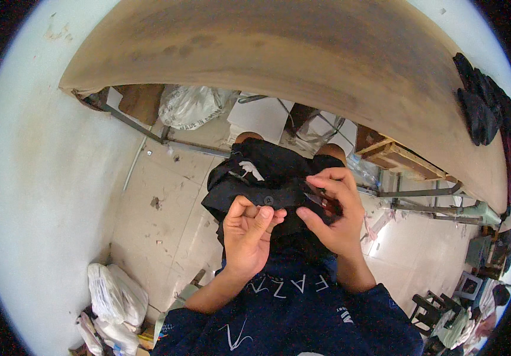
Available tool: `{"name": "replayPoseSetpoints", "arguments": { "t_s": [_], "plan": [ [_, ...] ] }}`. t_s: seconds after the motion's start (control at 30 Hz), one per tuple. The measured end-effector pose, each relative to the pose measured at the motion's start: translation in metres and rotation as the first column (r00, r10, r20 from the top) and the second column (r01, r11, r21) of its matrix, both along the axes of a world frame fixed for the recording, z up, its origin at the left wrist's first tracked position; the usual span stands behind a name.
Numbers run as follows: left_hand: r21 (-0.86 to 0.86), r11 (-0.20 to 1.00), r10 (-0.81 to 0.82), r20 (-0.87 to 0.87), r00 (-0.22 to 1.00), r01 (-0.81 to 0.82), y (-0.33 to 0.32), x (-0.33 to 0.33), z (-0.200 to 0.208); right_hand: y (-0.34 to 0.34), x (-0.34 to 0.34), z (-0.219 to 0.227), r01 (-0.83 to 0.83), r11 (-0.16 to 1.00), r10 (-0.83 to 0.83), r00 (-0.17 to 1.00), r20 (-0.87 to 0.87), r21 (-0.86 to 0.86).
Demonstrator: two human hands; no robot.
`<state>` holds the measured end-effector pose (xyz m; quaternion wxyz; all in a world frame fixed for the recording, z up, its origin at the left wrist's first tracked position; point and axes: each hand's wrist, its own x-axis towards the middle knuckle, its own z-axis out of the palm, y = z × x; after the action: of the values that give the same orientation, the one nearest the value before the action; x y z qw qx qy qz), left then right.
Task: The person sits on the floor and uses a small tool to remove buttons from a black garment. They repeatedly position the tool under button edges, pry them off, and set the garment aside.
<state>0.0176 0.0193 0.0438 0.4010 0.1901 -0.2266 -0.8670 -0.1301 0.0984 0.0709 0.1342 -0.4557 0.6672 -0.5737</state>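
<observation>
A black garment (249, 154) lies bunched over my lap, with a strip of it stretched flat between my hands. A round dark button (268, 201) sits on that strip, and a small white patch (251, 170) shows among the folds. My left hand (249, 231) pinches the strip's lower edge just below the button, thumb against fingers. At the strip's right end is my right hand (338, 213), its thumb and forefinger curved apart. Within its curl lies a small reddish-brown tool (330, 206) with dark, narrow blades; its exact kind is partly hidden.
Ahead stands a large table covered in stained tan cloth (255, 53), on a metal frame (196, 147). Beneath it are a white plastic bag (190, 107) and a wooden drawer (401, 157). Black cloth (481, 101) lies at its right end. White bags (116, 296) stand at lower left.
</observation>
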Motion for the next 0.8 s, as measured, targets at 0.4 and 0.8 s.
{"name": "replayPoseSetpoints", "arguments": {
  "t_s": [0.4, 0.8],
  "plan": [
    [-0.255, 0.964, 0.116, 0.135, 0.984, -0.078, -0.002, -0.006, 0.0, 0.003, -0.006, 0.013, -0.137, 0.99, 0.139, 0.986, -0.093, 0.019],
    [-0.308, 0.95, 0.12, 0.185, 0.975, -0.059, -0.001, -0.005, -0.006, -0.003, -0.004, 0.011, -0.1, 0.994, 0.093, 0.984, -0.149, -0.039]
  ]
}}
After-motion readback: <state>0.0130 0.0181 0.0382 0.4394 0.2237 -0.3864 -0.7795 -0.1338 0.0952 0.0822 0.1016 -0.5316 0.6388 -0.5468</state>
